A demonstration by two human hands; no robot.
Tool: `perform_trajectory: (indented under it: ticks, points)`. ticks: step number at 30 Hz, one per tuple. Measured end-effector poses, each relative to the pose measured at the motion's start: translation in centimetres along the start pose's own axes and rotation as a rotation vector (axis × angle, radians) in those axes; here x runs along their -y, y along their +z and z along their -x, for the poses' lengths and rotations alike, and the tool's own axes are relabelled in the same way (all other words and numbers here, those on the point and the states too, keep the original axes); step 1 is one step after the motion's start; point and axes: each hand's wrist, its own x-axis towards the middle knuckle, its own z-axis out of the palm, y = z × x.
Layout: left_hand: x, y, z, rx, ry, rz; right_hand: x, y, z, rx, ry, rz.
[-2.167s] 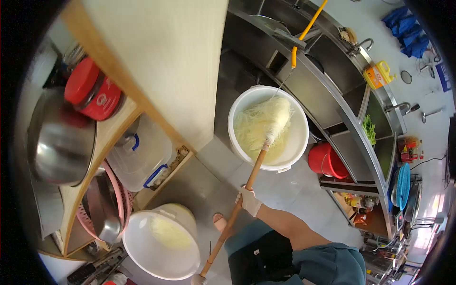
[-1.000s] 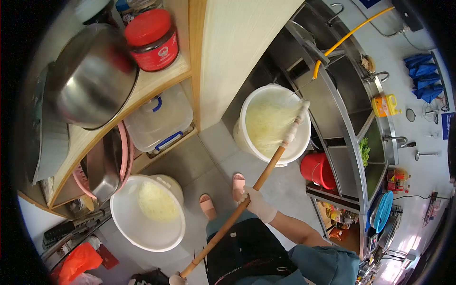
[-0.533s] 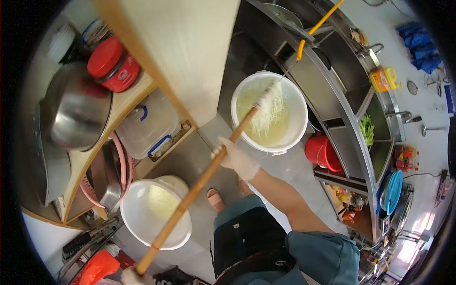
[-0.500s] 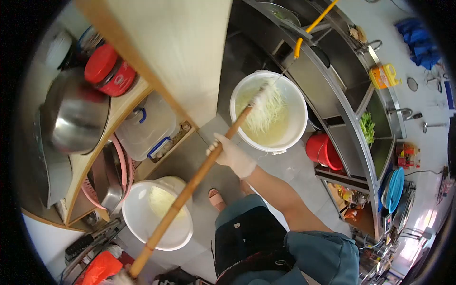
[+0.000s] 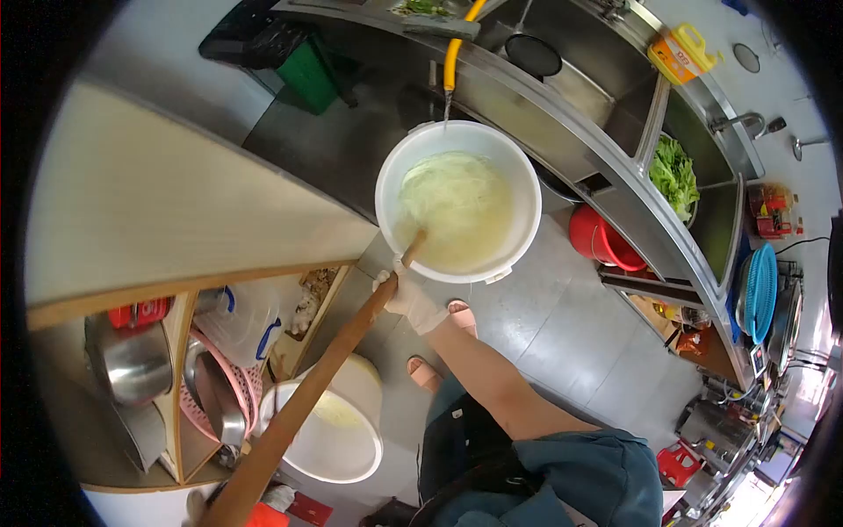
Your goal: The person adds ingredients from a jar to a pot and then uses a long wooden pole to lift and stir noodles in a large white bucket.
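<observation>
My right hand (image 5: 406, 297), in a white glove, grips a long wooden pole (image 5: 325, 369) near its far end. The pole's tip dips into a large white bucket (image 5: 391, 167) on the floor, which holds pale thin noodles (image 5: 457, 206) in cloudy water. My left hand (image 5: 197, 505) shows only as a sliver at the bottom edge, at the pole's near end. A yellow hose (image 5: 455, 48) hangs over the bucket's far rim. A second white bucket (image 5: 351, 439) with a smaller heap of noodles stands by my feet in pink slippers.
A wooden shelf unit (image 5: 167, 290) at left holds steel bowls (image 5: 132, 364), pink basins and a clear lidded box. Steel sinks (image 5: 615, 97) run along the back with green leaves (image 5: 672, 171) in one. A red bucket (image 5: 601, 241) stands beneath them. Grey floor tiles lie to the right.
The pole has dropped from lifting noodles above the bucket; its tip now sits down in the water and the noodles lie settled. My view has swung toward the sinks.
</observation>
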Motion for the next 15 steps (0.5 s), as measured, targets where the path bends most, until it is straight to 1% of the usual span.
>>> perform_trajectory:
  ticks: [1, 2, 3, 5, 7, 8, 9, 10, 11, 13, 14, 15]
  points:
    - [-0.7, 0.2, -2.0, 0.057, 0.067, 0.015, 1.3, -0.7, -1.3, 0.004, 0.001, -0.013]
    - [-1.4, 1.3, -3.9, 0.03, 0.158, 0.078, 2.4, -1.5, -2.4, -0.035, -0.046, -0.013]
    - [-4.0, 4.9, -2.2, 0.065, 0.011, 0.224, 3.4, -2.3, -3.7, -0.073, -0.09, -0.015]
    - [-7.2, 6.2, -5.1, 0.325, -0.022, 0.313, 5.5, -3.9, -5.5, -0.076, -0.116, -0.036]
    - [-11.0, 8.8, -6.3, 0.205, -0.016, 0.39, 7.7, -5.1, -6.0, -0.124, -0.131, -0.114]
    - [-12.1, 9.9, -6.2, 0.204, -0.003, 0.383, 8.0, -5.9, -6.3, -0.08, -0.111, -0.122]
    - [-12.9, 10.9, -5.7, 0.301, -0.042, 0.4, 8.2, -6.4, -5.7, -0.091, -0.109, -0.139]
    - [-13.5, 11.9, -5.1, 0.404, -0.069, 0.421, 8.0, -7.6, -4.6, -0.022, -0.132, 0.064]
    - [-14.0, 12.8, -5.1, 0.407, -0.049, 0.426, 8.2, -8.2, -3.1, 0.056, -0.153, 0.275]
    - [-14.9, 14.4, -5.0, 0.479, -0.057, 0.551, 10.7, -10.7, 2.2, 0.038, -0.118, 0.411]
    - [-15.4, 14.9, -4.8, 0.479, -0.053, 0.555, 11.8, -13.7, 2.6, 0.017, -0.142, 0.431]
    - [-15.9, 15.5, -4.6, 0.495, -0.081, 0.572, 13.8, -18.4, -0.2, -0.003, -0.214, 0.335]
